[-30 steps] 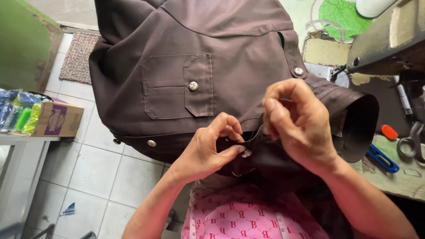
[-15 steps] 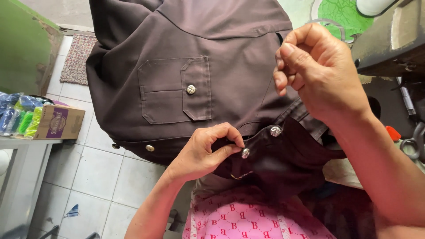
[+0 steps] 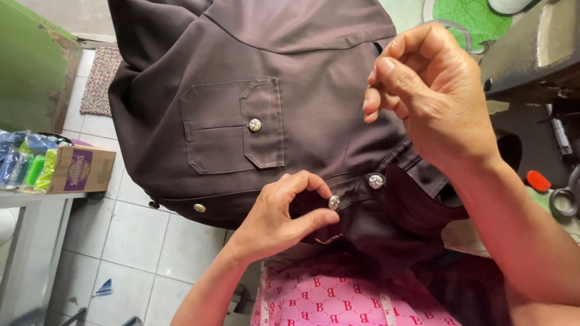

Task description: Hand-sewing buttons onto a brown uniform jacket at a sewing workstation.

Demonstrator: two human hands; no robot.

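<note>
A dark brown shirt (image 3: 241, 72) with a flap pocket (image 3: 232, 127) hangs spread in front of me. My left hand (image 3: 278, 217) pinches its lower edge right at a silver button (image 3: 333, 202). A second silver button (image 3: 376, 180) sits just to the right, and another is on the pocket flap (image 3: 255, 125). My right hand (image 3: 432, 96) is raised above the shirt at the upper right, thumb and fingers pressed together. Whatever is between them is too small to make out.
Pink patterned cloth (image 3: 338, 296) covers my lap. A cardboard box (image 3: 81, 169) and coloured packets (image 3: 27, 166) lie on a grey table (image 3: 24, 199) at the left. A dark sewing machine (image 3: 531, 60), scissors (image 3: 565, 199) and a red object (image 3: 538, 181) are at the right. Tiled floor (image 3: 121, 241) lies below.
My right hand has left the button area and risen up and to the right. My left hand has stayed pinching the shirt at the button.
</note>
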